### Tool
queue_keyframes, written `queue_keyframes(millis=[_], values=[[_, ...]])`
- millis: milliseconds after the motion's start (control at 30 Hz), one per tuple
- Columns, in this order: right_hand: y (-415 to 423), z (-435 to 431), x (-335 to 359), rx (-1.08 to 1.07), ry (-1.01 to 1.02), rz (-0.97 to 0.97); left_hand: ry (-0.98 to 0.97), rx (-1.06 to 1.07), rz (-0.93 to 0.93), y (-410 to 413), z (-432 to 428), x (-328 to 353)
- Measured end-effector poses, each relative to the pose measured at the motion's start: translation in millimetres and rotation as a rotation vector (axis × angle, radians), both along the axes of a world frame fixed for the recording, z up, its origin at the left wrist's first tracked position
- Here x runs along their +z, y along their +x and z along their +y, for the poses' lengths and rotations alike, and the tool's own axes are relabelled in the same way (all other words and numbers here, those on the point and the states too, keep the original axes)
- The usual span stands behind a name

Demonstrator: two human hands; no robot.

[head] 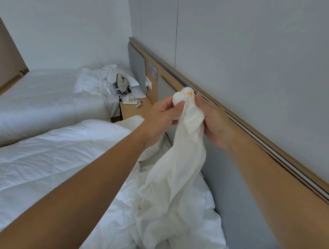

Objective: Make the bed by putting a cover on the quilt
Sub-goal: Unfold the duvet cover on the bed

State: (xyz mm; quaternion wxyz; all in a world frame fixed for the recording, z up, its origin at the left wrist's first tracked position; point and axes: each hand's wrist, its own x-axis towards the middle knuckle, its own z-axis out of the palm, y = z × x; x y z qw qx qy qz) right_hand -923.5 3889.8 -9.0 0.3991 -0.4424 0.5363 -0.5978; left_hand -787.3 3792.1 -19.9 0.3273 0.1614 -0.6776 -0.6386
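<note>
A thin cream-white cover (176,173) rises in a twisted strip from the bed to my two hands, held up in front of the headboard. My left hand (161,116) pinches its bunched corner from the left. My right hand (213,123) grips the same corner from the right. A small orange mark shows at the corner's tip. The white quilt (51,165) lies spread over the near bed below my arms, crumpled near the headboard.
A grey padded headboard with a wooden rail (255,130) runs along the right wall. A wooden nightstand (134,108) with a power strip stands between the beds. The far bed (36,101) holds rumpled linen, pillows and a bag (121,83).
</note>
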Motion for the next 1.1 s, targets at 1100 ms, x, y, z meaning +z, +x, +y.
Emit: queue_keyframes(millis=[1100], values=[[93,73,-99,0.027,0.360,-0.085,0.478,-0.297,-0.266,112,59,-99]])
